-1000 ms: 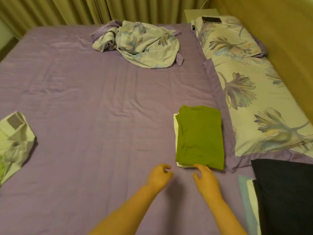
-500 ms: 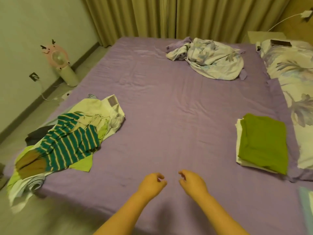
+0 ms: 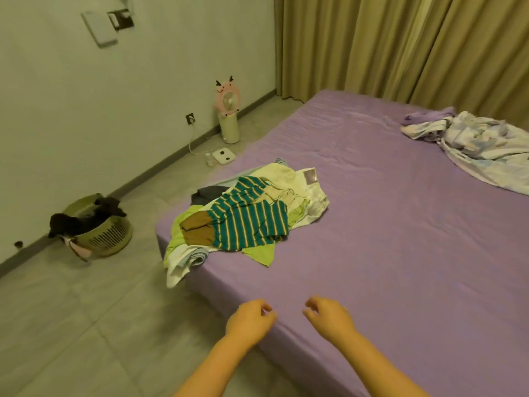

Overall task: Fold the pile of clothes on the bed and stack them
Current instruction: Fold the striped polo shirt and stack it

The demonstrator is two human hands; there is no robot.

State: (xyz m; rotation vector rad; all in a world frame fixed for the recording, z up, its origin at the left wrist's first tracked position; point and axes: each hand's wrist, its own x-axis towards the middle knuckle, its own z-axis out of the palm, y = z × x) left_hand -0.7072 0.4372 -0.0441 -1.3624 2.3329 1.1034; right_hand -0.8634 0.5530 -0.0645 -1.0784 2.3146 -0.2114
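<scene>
On the floor at the far left, a slatted laundry basket (image 3: pixel 98 227) is seen against the wall, with dark garments draped over its rim. Further along the wall a small pink fan (image 3: pixel 227 110) is stood. The pile of clothes (image 3: pixel 243 216) is heaped unfolded on the near left corner of the purple bed (image 3: pixel 400 239): a teal shirt with yellow stripes is spread on top, a brown patch at its left, lime and pale yellow pieces beneath, and a white edge hung over the mattress side. Below it, the left hand (image 3: pixel 249 320) and right hand (image 3: pixel 329 316) are held apart, fingers loosely curled, nothing grasped. A crumpled floral sheet (image 3: pixel 475 144) is left at the far right.
</scene>
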